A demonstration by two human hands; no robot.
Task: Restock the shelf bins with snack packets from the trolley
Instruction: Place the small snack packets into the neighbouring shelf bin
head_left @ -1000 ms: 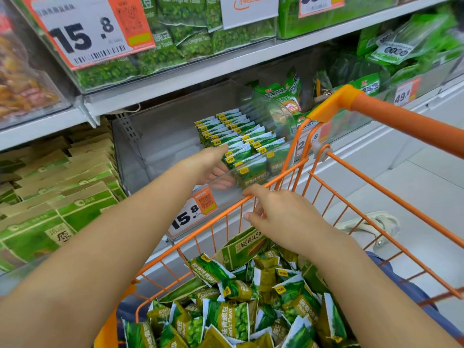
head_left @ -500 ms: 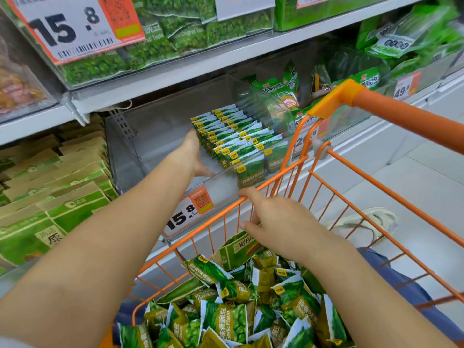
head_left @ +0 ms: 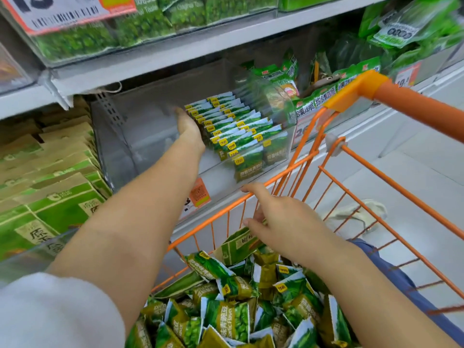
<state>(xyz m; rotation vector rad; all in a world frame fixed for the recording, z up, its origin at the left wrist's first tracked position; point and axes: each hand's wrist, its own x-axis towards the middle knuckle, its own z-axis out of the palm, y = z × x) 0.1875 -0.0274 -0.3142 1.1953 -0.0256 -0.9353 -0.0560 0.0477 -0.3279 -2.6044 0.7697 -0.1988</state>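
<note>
A clear plastic shelf bin (head_left: 140,136) holds two upright rows of green snack packets (head_left: 241,131) against its right side. My left hand (head_left: 187,126) reaches deep into the bin, fingers straight, pressed flat against the left face of the packet rows. The orange wire trolley (head_left: 311,156) stands below, filled with several loose green packets (head_left: 226,315). My right hand (head_left: 281,219) hovers at the trolley's front rim with fingers loosely spread, just above a larger green-and-brown pack (head_left: 236,244); it holds nothing.
Brown-and-green boxes (head_left: 50,187) fill the bin to the left. Green pea bags (head_left: 140,23) sit in the bin above, behind a price label. More green packs (head_left: 324,96) lie in the bin to the right. A blue bag (head_left: 406,292) hangs beside the trolley.
My left hand has moved from the bin's front edge deeper inside, along the left side of the packet rows. My right hand has stayed near the trolley rim. The camera has tilted down.
</note>
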